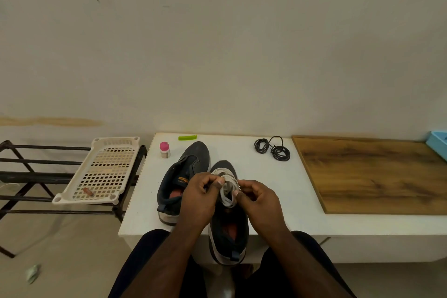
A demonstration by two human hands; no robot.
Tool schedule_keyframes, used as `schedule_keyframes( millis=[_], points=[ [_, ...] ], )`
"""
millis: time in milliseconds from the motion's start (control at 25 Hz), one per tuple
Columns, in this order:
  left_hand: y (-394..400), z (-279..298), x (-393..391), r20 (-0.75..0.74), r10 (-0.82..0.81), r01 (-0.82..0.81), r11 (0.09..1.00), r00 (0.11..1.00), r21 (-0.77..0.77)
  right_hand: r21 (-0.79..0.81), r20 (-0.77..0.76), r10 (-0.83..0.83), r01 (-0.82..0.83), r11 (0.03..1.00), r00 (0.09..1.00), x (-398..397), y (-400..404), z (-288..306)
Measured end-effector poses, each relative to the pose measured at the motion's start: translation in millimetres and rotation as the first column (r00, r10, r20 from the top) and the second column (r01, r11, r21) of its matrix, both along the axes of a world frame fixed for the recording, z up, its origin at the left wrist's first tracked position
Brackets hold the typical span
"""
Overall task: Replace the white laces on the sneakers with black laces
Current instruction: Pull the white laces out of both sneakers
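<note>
Two dark grey sneakers stand on the white table (pixel 266 191). The left sneaker (pixel 183 174) has no lace in its eyelets. The right sneaker (pixel 228 227) sticks out over the table's front edge. Above its tongue hangs a bundle of white lace (pixel 227 189) in several loops. My left hand (pixel 199 193) pinches the bundle from the left and my right hand (pixel 257 197) pinches it from the right. Two coiled black laces (pixel 273 149) lie at the back of the table, apart from the shoes.
A small bottle with a pink cap (pixel 165 150) and a green clip (pixel 187 137) sit at the table's back left. A wooden board (pixel 375 174) covers the right side, a blue tray (pixel 439 143) beyond it. A white perforated tray (pixel 104 172) rests on a black rack (pixel 29 176).
</note>
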State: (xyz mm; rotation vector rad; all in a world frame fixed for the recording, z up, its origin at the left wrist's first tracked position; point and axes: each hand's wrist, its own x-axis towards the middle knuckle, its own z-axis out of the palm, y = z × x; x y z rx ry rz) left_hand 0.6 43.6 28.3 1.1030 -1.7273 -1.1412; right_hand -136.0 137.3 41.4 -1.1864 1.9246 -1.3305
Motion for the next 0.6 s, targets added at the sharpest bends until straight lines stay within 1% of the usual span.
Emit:
schedule_keyframes(
  millis=[160,400,480,600],
  points=[
    [-2,-2,-1,0.002,0.016,-0.016,1.000,1.000,0.006,0.001,-0.014,0.032,-0.032,0.999,0.999,5,-7,5],
    [-1,-3,-1,0.011,0.051,-0.050,0.999,0.999,-0.010,-0.025,0.003,-0.036,0.036,0.999,0.999,6,-15,4],
    [1,2,-2,-0.001,0.083,-0.083,0.996,0.997,0.018,-0.022,0.041,-0.049,0.049,0.999,0.998,3,-16,3],
    [-5,2,1,-0.029,0.172,-0.169,0.984,0.985,0.063,-0.015,0.141,-0.085,0.088,0.996,0.986,-3,-20,1]
  ],
)
